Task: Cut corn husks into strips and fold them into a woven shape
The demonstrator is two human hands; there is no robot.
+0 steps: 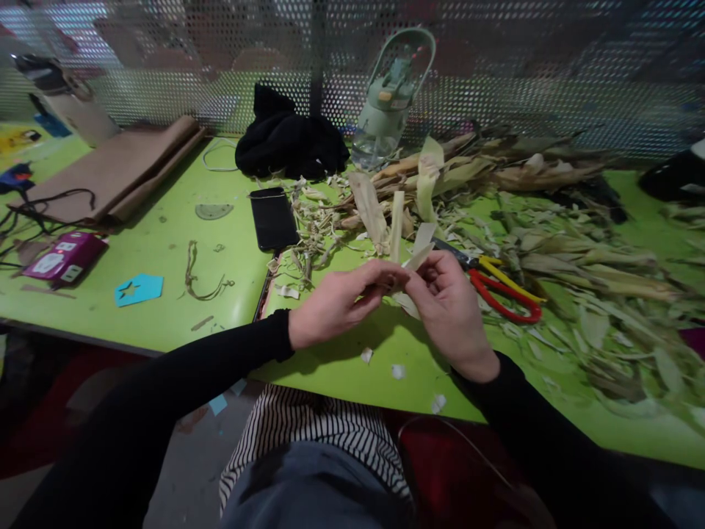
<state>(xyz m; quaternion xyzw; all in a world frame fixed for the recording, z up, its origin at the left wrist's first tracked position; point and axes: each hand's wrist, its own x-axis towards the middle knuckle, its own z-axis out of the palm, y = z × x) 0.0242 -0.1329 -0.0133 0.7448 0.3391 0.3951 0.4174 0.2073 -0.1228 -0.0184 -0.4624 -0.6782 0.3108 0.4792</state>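
I see the left hand [344, 301] and right hand [454, 312] pinching pale husk strips [419, 248] just in from the table's [341, 378] near edge, likely light, papery, splittable, best gripped flat at the gathered ends.

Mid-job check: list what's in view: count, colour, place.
husk strips: several, pale, centre
husk pile: 1, green-brown, centre to right
scissors: 1, red-yellow handles, right of centre
phone: 1, black, left of centre
handled bottle: 1, green, back centre
bottle: 1, whitish, back left
cloth: 1, black, back centre
sheet: 1, brown, back left
box: 1, purple, left
paper tag: 1, blue, left
half-disc: 1, greyish, left
string: 1, brown, left
table: 1, green, throughout
mesh screen: 1, grey, behind
edge clutter: uncounted, mixed, both sides
striped clothing: 1, black-white, lap
left hand: 1, grip on strips
right hand: 1, grip on strips
sleeves: 2, black, arms
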